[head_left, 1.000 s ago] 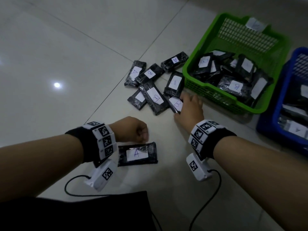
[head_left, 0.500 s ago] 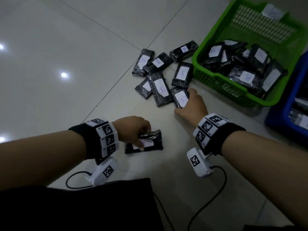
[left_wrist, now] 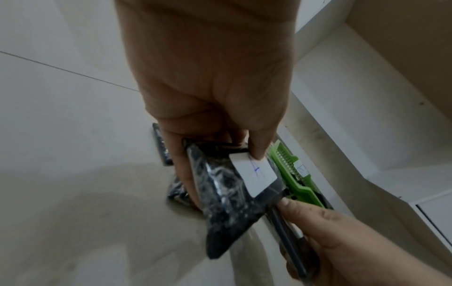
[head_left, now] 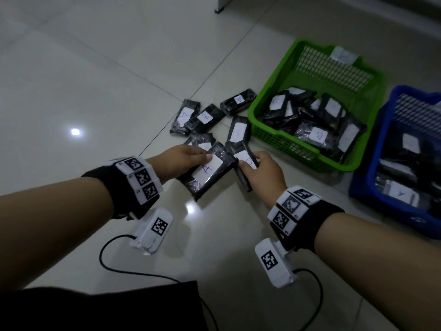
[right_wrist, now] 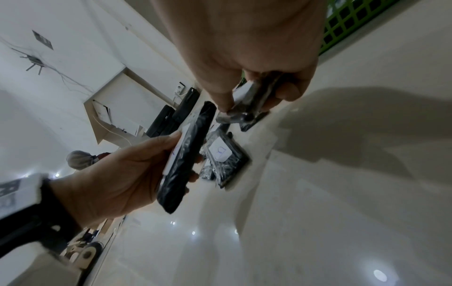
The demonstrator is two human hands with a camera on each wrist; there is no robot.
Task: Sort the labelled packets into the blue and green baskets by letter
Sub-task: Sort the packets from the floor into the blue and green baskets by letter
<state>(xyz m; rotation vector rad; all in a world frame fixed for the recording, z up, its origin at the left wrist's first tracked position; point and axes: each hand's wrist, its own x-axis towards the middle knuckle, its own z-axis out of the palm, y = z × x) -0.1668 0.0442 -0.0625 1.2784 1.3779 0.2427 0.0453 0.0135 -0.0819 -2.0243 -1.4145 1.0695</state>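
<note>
My left hand [head_left: 181, 158] holds a black packet labelled A [head_left: 207, 170] above the floor, thumb on its white label; the same A packet [left_wrist: 232, 191] fills the left wrist view. My right hand [head_left: 260, 173] grips a black packet labelled B [head_left: 245, 163] lifted off the floor, and that B packet [right_wrist: 254, 100] shows pinched in the right wrist view. Several labelled packets [head_left: 202, 118] lie on the tiles beyond the hands. The green basket [head_left: 286, 144] holds several packets. The blue basket [head_left: 365, 185] at the right holds packets too.
Pale glossy floor tiles [head_left: 83, 80] spread to the left and behind. Cables [head_left: 133, 271] trail from the wrist cameras over the floor near a dark cloth [head_left: 107, 306] at the bottom edge. A furniture leg [head_left: 219, 8] stands at the far top.
My left hand took the A packet off the floor and carried it forward beside the right hand. My right hand closed on the B packet and raised it from the pile.
</note>
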